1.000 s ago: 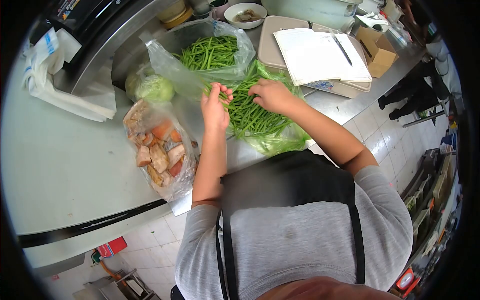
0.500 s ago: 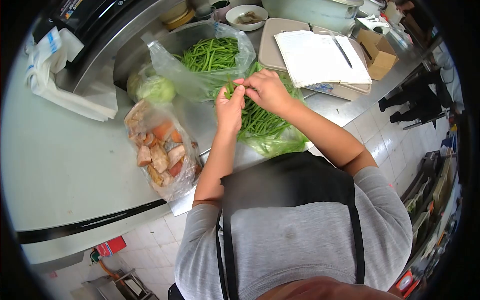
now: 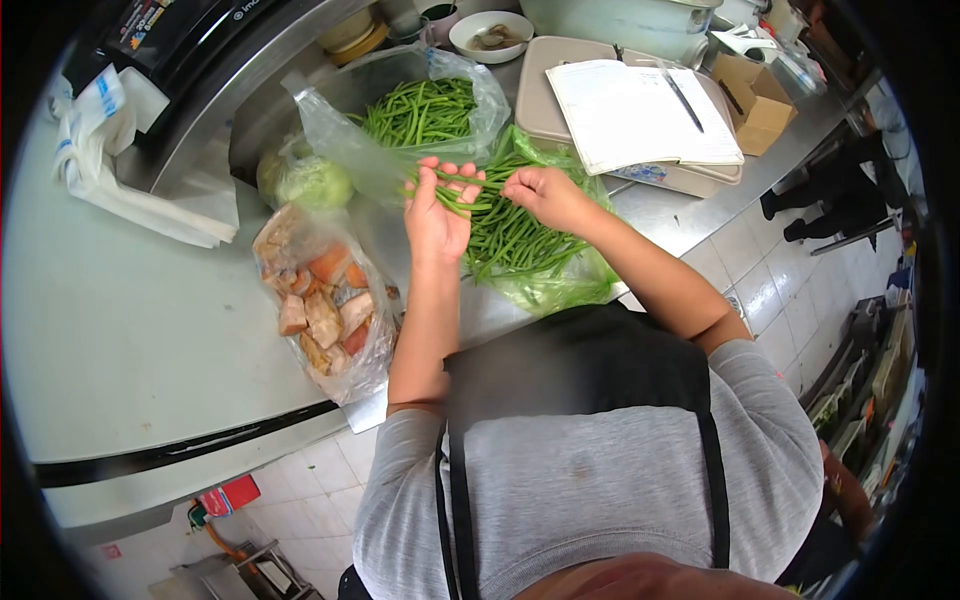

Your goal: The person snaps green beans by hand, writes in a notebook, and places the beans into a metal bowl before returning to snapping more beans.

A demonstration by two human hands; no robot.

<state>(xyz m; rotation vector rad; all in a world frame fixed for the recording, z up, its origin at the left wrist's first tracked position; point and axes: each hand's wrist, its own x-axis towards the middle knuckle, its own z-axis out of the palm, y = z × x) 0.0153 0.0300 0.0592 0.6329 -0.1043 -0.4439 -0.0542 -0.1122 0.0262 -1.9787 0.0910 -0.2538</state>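
Note:
My left hand (image 3: pixel 438 222) is turned palm up, fingers loosely curled over a few green beans (image 3: pixel 462 207) that lie across it. To its right, my right hand (image 3: pixel 548 197) is closed in a pinch on the end of a green bean stretching between the two hands. Directly below them a heap of green beans (image 3: pixel 525 245) rests on a green plastic bag (image 3: pixel 560 292) near the counter's front edge. Behind my left hand, a clear plastic bag (image 3: pixel 345 125) lies open with more green beans (image 3: pixel 420 112) in it.
Left of my forearm sits a bag of orange and tan chunks (image 3: pixel 325 310), with a bagged pale green vegetable (image 3: pixel 312 185) behind. An open notebook with a pen (image 3: pixel 640 115) tops a lidded container at right, beside a cardboard box (image 3: pixel 755 105). A white bowl (image 3: pixel 491 38) stands farther back.
My hands were close together over the beans. They have moved apart, the left hand going left and opening its palm, and a bean now spans the gap.

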